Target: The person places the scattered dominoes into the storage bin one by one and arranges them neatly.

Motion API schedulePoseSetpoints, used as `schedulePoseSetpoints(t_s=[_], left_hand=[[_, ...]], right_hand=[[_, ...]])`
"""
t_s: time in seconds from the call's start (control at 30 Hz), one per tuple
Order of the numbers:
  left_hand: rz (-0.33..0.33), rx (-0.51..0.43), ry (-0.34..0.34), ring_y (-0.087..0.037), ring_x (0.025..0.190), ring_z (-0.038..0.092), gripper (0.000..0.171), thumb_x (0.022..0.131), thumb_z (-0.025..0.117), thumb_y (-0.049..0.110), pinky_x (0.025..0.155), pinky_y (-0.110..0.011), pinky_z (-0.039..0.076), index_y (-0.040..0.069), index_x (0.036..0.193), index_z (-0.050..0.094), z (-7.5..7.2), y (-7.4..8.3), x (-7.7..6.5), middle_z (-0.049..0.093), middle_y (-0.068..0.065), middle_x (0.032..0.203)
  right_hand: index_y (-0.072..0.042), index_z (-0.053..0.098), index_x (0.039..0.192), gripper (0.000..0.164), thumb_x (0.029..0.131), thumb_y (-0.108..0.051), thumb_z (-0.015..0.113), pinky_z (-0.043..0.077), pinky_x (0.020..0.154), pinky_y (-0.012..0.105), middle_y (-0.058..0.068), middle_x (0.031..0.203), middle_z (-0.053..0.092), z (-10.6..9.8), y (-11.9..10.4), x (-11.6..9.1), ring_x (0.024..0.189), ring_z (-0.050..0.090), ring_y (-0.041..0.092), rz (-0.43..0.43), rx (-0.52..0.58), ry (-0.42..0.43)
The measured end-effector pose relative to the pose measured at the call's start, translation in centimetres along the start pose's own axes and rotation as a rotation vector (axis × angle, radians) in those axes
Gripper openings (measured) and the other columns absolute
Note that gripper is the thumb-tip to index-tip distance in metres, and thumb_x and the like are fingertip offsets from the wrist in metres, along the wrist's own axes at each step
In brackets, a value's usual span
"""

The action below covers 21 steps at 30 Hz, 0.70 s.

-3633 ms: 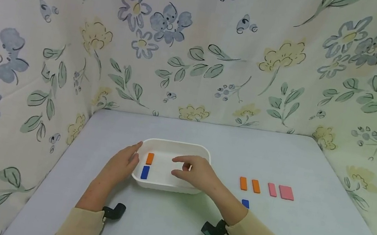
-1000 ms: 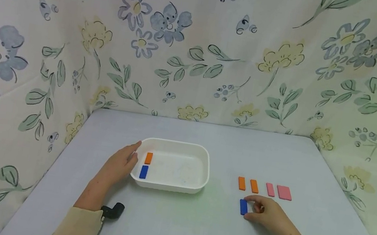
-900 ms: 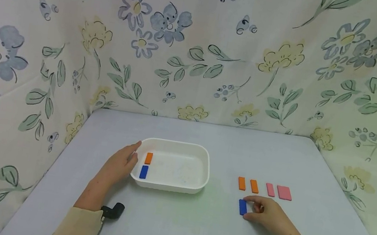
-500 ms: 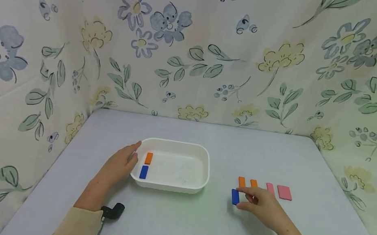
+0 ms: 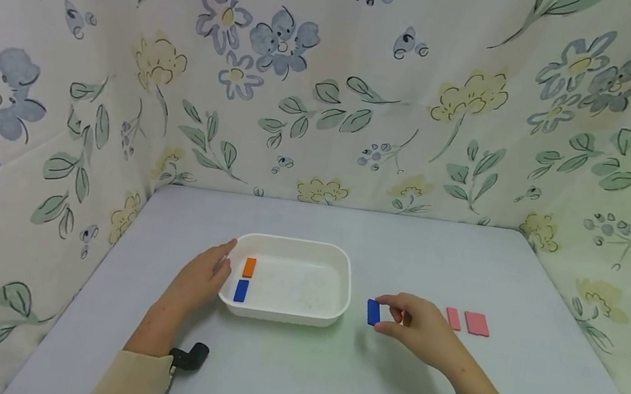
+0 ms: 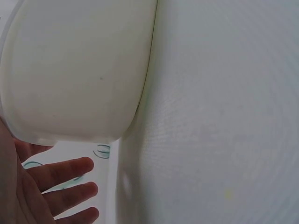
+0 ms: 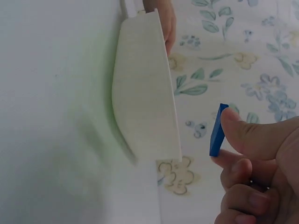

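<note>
My right hand (image 5: 417,327) pinches a small flat blue rectangular tile (image 5: 373,313) between thumb and fingertips by its short ends. It holds the tile above the table, just right of a white plastic tray (image 5: 284,317). In the right wrist view the blue tile (image 7: 218,130) stands edge-on, apart from the tray wall (image 7: 145,88). At the tray's left end rests my left hand (image 5: 200,279), its fingers (image 6: 70,196) extended along the outside. Inside the tray, on the left, an orange tile (image 5: 249,267) lies behind another blue tile (image 5: 241,291).
A narrow pink tile (image 5: 454,319) and a wider pink tile (image 5: 477,324) lie on the white table (image 5: 285,385) to the right. The right hand covers the spot where two orange tiles lay. A floral curtain (image 5: 332,89) hangs behind and at both sides.
My right hand came out of the tray, reached right, took hold of the blue tile on the table, lifted it and carried it left towards the tray. The left hand stayed put.
</note>
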<state>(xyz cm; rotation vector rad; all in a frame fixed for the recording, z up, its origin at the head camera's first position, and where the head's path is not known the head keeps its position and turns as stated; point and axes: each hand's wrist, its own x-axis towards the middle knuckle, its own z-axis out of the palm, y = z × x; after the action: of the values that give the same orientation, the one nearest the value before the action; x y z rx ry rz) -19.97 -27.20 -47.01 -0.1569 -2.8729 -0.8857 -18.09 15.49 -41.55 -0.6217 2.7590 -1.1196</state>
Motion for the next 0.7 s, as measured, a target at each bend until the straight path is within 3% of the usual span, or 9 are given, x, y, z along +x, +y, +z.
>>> schedulePoseSetpoints(t_s=[0.7], left_hand=[[-0.034,-0.001,-0.022,-0.037,0.143,0.036,0.055,0.106,0.043,0.028,0.114,-0.056,0.031,0.012,0.158,0.033,-0.2,0.1,0.1,0.04,-0.016,0.155]], right_hand=[[-0.01,0.071,0.122,0.042,0.083,-0.019,0.084,0.045,0.054,0.025,0.003,0.093,0.059,2.4,-3.4,5.2,0.071,0.052,0.022,-0.01,0.141,-0.055]])
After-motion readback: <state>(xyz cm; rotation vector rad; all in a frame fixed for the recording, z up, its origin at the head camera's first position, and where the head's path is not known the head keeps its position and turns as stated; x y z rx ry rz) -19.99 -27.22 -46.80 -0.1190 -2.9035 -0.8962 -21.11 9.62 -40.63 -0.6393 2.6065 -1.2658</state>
